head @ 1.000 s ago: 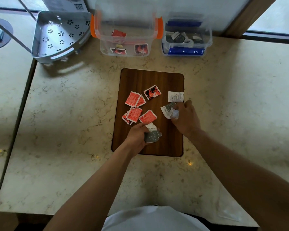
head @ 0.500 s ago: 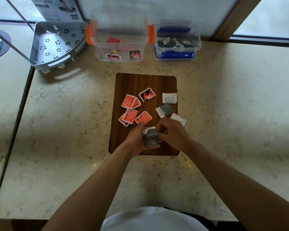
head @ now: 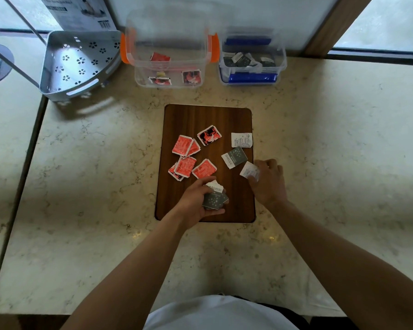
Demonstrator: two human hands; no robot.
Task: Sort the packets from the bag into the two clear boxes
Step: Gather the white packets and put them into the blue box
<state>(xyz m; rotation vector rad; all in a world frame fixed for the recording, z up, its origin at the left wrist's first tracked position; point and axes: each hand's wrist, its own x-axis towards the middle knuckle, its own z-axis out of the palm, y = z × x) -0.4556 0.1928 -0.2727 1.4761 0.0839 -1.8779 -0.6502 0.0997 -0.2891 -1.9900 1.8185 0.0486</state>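
Several red packets (head: 186,158) lie on the left half of a dark wooden board (head: 205,116). A grey packet (head: 234,157) and a white packet (head: 241,139) lie on its right half. My left hand (head: 196,202) holds a small stack of grey packets (head: 215,198) near the board's front. My right hand (head: 268,181) pinches a white packet (head: 249,171) at the board's right edge. The orange-handled clear box (head: 168,46) at the back holds red packets. The blue-handled clear box (head: 252,59) beside it holds grey and white packets.
A grey perforated corner shelf (head: 79,63) stands at the back left with a printed carton (head: 79,13) behind it. The marble counter (head: 332,144) ends at a seam on the left. Window frames run along the back.
My right hand left the stack in my left hand, moved right and took hold of the white packet at the board's right edge. The left hand stayed put with its stack.
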